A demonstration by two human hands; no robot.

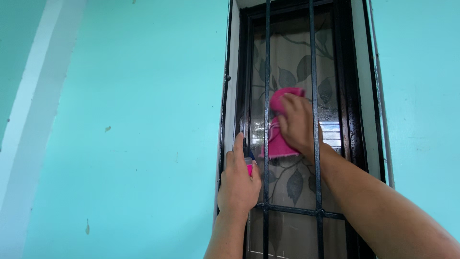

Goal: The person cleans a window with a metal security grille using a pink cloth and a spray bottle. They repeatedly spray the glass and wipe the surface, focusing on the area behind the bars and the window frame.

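My right hand (297, 123) reaches between the black window bars (315, 72) and presses a pink cloth (278, 139) flat against the glass pane (293, 57), which shows a leaf-patterned curtain behind it. My left hand (238, 184) is lower and to the left, in front of the bars, closed around a small spray bottle (248, 160) with a dark nozzle and pink body, mostly hidden by my fingers. The index finger lies stretched up along the bottle's top.
A dark window frame (352, 96) sits in a turquoise wall (143, 120). A horizontal crossbar (297, 211) runs below my left hand. A thin pipe (381, 96) runs down the wall right of the frame. A pale band (33, 120) crosses the wall at far left.
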